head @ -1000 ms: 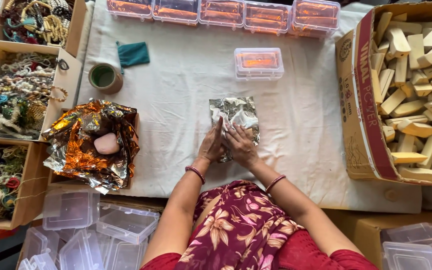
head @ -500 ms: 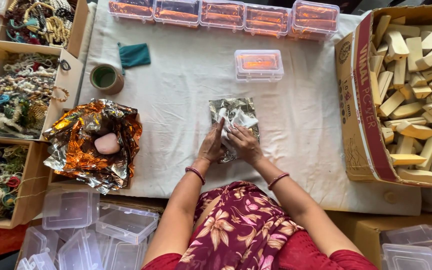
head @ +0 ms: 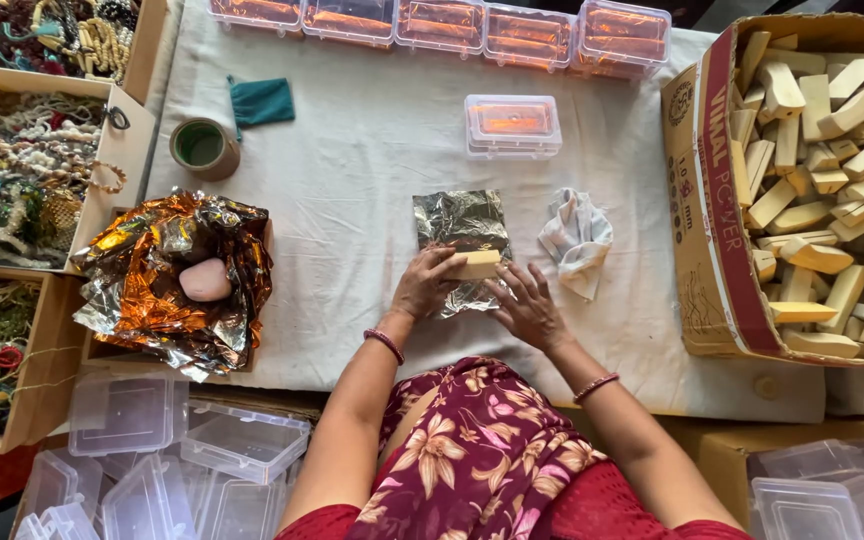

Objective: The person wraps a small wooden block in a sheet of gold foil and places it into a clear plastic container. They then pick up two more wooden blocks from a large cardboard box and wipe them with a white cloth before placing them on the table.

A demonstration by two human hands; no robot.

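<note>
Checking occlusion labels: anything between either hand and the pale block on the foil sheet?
Nothing visible. The left hand already grips the pale block, which lies on the foil sheet. The right hand rests flat on the foil's near edge beside it. The crumpled white cloth lies off to the right, apart from both.

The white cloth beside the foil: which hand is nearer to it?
Right. The right hand lies flat on the foil's lower right edge, just below-left of the cloth. The left hand holds the pale block farther left.
</note>
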